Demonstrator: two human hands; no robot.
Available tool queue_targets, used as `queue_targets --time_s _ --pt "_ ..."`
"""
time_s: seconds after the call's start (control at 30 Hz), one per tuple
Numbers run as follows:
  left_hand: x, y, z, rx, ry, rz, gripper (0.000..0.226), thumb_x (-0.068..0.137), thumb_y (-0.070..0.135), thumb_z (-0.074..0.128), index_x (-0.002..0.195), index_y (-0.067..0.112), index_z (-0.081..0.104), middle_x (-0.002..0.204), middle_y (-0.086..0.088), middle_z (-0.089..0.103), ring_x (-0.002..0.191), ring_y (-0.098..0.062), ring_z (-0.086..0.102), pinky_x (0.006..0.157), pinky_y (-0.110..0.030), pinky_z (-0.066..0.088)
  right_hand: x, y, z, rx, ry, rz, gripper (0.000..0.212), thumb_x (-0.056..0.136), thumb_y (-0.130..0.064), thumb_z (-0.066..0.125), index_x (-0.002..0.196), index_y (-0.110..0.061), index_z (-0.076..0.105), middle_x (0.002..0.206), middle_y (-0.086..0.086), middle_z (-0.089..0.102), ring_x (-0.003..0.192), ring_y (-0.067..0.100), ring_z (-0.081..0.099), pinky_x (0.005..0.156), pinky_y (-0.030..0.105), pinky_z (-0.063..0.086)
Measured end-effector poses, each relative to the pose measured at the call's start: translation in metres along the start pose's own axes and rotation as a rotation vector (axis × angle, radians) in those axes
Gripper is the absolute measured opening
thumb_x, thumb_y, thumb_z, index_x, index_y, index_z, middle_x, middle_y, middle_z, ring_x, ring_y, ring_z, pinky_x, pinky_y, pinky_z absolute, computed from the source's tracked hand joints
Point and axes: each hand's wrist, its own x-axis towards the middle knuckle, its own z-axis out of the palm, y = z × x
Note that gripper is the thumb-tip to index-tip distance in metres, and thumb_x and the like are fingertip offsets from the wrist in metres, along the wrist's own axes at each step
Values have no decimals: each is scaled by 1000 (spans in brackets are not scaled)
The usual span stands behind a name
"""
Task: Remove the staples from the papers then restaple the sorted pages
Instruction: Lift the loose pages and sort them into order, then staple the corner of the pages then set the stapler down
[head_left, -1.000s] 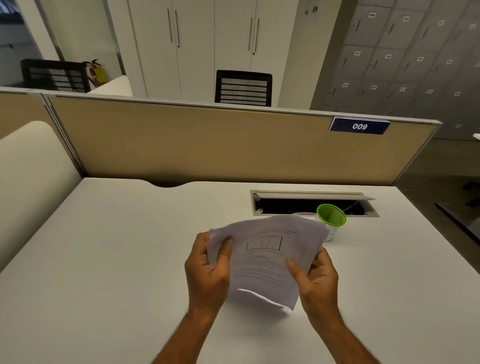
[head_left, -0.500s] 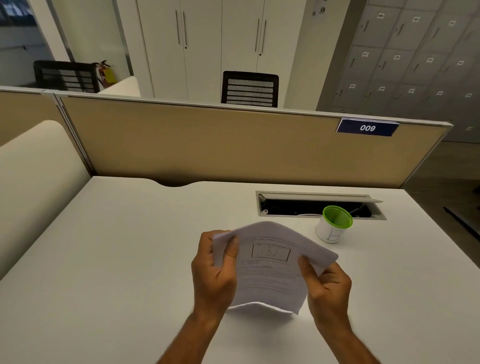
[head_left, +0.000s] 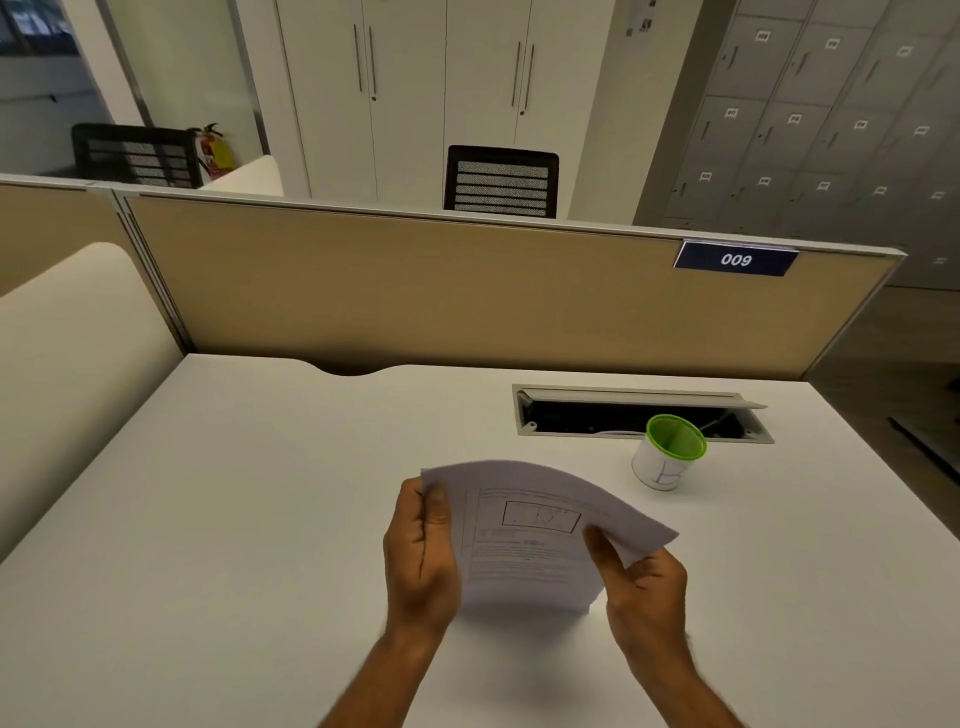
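A thin set of white printed papers (head_left: 530, 540) with a boxed figure near the top is held above the white desk (head_left: 234, 519). My left hand (head_left: 421, 556) pinches the sheets at their upper left corner, thumb on top. My right hand (head_left: 644, 587) grips the right edge, thumb on the page. The sheets bow upward in an arch between the two hands. No staple, stapler or staple remover shows in the view.
A white cup with a green rim (head_left: 667, 451) stands to the right beyond the papers, next to an open cable tray (head_left: 639, 410) set in the desk. A tan partition (head_left: 415, 291) with a "009" tag closes the far side. The desk's right edge drops to the floor.
Both hands have lowered the papers slightly toward the desk, and the sheets now lie flatter and bow more. The cup, partly hidden before, now stands fully in view.
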Motion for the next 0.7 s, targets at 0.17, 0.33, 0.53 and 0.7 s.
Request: queue_targets --time_s 0.17,0.33,0.53,0.7 --pt "0 -4 0 18 5 -18 29 99 30 35 86 44 57 78 17 65 67 -2 59 50 -11 43 2 4 -3 -11 -24 46 22 73 -33 74 94 -39 73 94 -13 77 89 8 72 74 14 56" --pt "-2 -10 0 28 3 -58 29 97 31 36 85 45 58 78 20 67 69 -2 61 52 -10 45 2 11 -5 -18 -32 107 19 69 -30 75 87 -32 73 91 -15 77 86 6 71 69 12 55" --pt "3 -10 3 74 37 -38 28 97 32 39 79 42 58 72 22 63 64 0 57 50 -7 42 10 16 -9 -70 -75 179 16 75 -19 77 88 -28 72 89 -14 77 85 9 72 67 13 56" --pt "14 -11 0 129 96 31 24 98 34 43 77 32 53 68 21 60 59 -1 54 47 -6 40 13 34 -49 -370 -70 178 18 75 -9 80 83 -23 73 82 -3 77 80 14 71 78 34 59"
